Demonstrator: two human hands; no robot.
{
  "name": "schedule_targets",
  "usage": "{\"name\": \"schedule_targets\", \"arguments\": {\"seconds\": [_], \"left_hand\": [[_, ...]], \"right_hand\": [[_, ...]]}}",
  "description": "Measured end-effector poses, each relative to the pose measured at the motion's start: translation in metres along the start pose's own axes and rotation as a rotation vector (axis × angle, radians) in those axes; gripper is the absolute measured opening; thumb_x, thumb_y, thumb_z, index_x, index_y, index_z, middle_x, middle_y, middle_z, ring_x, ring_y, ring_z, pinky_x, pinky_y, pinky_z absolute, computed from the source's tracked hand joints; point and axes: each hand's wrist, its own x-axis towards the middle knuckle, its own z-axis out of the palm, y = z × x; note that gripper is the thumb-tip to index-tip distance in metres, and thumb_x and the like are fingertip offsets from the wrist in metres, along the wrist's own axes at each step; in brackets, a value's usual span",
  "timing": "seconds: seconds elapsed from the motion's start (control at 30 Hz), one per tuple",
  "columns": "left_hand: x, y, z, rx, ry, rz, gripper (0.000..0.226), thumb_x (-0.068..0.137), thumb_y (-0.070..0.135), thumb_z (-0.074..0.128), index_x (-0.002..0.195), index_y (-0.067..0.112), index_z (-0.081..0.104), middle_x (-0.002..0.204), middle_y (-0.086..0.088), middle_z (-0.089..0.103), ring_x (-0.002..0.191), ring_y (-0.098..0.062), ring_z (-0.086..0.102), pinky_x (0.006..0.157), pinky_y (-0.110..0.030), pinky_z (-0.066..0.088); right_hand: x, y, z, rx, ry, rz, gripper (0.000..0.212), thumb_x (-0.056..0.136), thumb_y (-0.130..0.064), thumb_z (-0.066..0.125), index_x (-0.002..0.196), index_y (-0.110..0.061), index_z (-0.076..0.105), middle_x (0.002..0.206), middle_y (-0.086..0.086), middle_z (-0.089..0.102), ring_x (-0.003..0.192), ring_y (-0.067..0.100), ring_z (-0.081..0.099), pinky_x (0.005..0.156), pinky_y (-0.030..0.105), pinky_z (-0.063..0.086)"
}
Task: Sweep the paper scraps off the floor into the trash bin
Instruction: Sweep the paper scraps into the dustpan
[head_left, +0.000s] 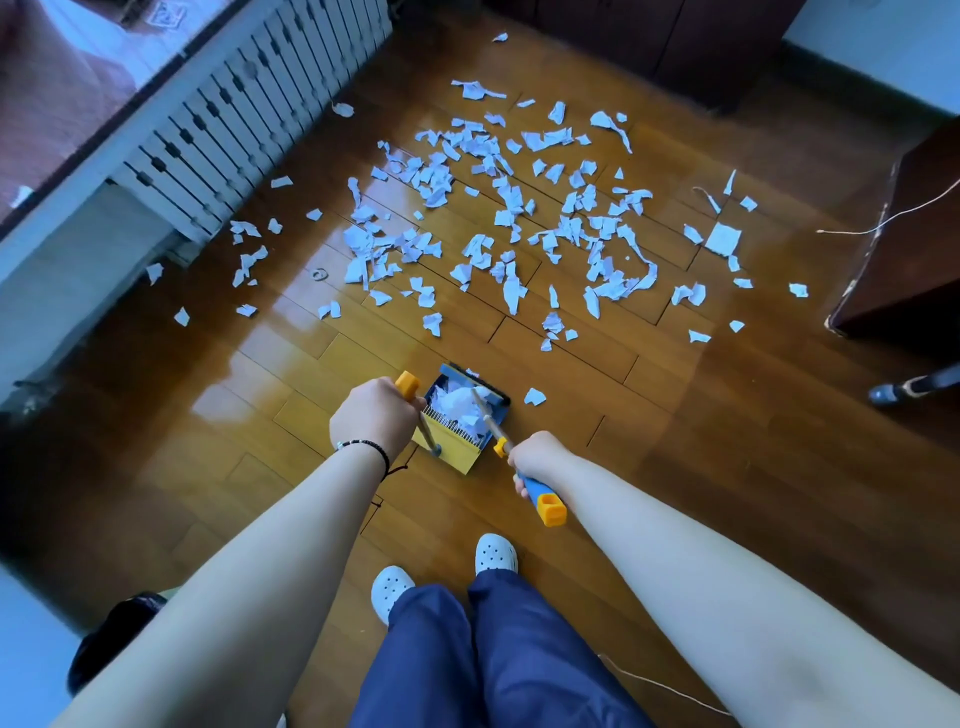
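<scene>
Many white paper scraps (498, 208) lie scattered over the glossy wooden floor ahead of me. A blue and yellow dustpan (457, 447) stands on the floor just in front of my feet, with a heap of scraps (457, 402) inside it. My left hand (371, 421) grips the yellow-capped top of the dustpan's upright handle. My right hand (535, 457) grips the broom handle (543, 499), blue with a yellow end. The broom's shaft runs down into the dustpan, and its head is hidden among the scraps there. One scrap (534, 396) lies just right of the pan.
A white radiator (249, 119) lines the wall at upper left. Dark wooden furniture (904, 249) stands at the right, with a thin cord (883, 221) trailing beside it. A dark object (111, 639) sits at lower left. My white shoes (496, 553) stand behind the dustpan.
</scene>
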Motion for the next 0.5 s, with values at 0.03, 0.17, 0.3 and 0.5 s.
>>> {"name": "schedule_targets", "arguments": {"seconds": [0.03, 0.17, 0.3, 0.5], "left_hand": [[-0.001, -0.001, 0.001, -0.001, -0.001, 0.001, 0.039, 0.095, 0.053, 0.061, 0.076, 0.021, 0.051, 0.073, 0.000, 0.059, 0.063, -0.018, 0.058, 0.060, -0.029, 0.050], [-0.007, -0.010, 0.003, -0.014, 0.013, 0.007, 0.039, 0.095, 0.055, 0.061, 0.077, 0.021, 0.052, 0.073, 0.000, 0.060, 0.066, -0.019, 0.061, 0.065, -0.033, 0.057], [-0.014, -0.021, 0.003, -0.037, 0.016, 0.018, 0.039, 0.095, 0.055, 0.061, 0.075, 0.022, 0.051, 0.073, 0.001, 0.059, 0.066, -0.019, 0.061, 0.066, -0.033, 0.058], [-0.026, -0.043, 0.002, -0.052, 0.019, 0.020, 0.039, 0.095, 0.054, 0.061, 0.075, 0.022, 0.050, 0.074, 0.000, 0.058, 0.066, -0.018, 0.060, 0.063, -0.032, 0.056]], "right_hand": [[-0.004, 0.002, 0.001, -0.012, -0.004, -0.009, 0.027, 0.102, -0.011, 0.037, 0.120, -0.001, 0.054, 0.065, 0.011, 0.053, 0.045, 0.017, 0.048, 0.038, 0.020, 0.046], [-0.024, 0.009, 0.001, -0.017, -0.005, -0.047, 0.018, 0.100, -0.009, 0.040, 0.111, -0.003, 0.053, 0.067, 0.011, 0.051, 0.046, 0.016, 0.046, 0.038, 0.019, 0.044], [-0.044, 0.023, 0.001, -0.043, 0.017, -0.117, 0.018, 0.099, -0.010, 0.045, 0.112, -0.001, 0.054, 0.068, 0.011, 0.052, 0.046, 0.015, 0.046, 0.041, 0.021, 0.046], [-0.057, 0.038, 0.006, 0.011, 0.056, -0.142, 0.024, 0.098, -0.011, 0.047, 0.117, 0.002, 0.052, 0.068, 0.010, 0.050, 0.045, 0.016, 0.045, 0.039, 0.021, 0.044]]}}
